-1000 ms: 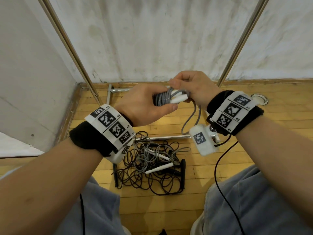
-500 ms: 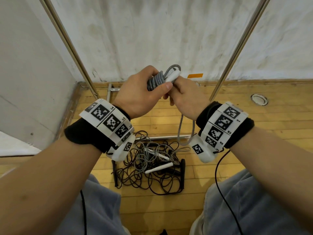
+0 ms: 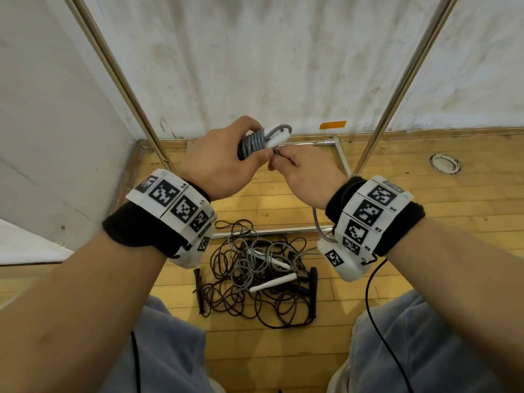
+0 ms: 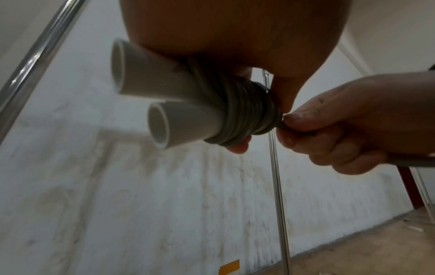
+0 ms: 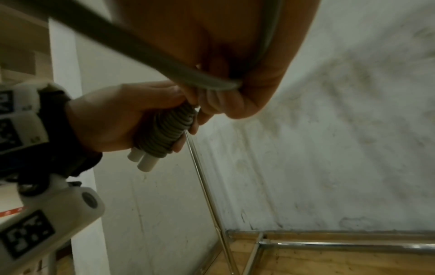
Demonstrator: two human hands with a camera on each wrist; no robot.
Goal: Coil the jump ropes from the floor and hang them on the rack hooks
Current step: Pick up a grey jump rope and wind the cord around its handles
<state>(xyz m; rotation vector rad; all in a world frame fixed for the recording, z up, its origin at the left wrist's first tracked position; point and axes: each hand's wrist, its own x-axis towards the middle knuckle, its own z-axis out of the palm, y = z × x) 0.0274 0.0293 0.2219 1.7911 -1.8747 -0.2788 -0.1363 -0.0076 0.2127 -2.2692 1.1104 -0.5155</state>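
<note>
Grey jump rope (image 3: 256,141) — wound in tight turns around its two white handles (image 4: 164,104), the bundle gripped in the left hand (image 3: 218,163) at chest height before the wall. Loose grey end pinched by the right hand (image 3: 304,173), fingertips (image 4: 294,119) set against the coil; both hands held together. Remaining ropes (image 3: 255,273) — black and grey, heaped tangled on the wooden floor (image 3: 425,222) beside the rack's chrome base bar (image 3: 269,231).

Both forearms reach forward, the left hand (image 3: 224,163) curled in a grip and the right hand (image 3: 304,173) pinching beside its thumb.
</note>
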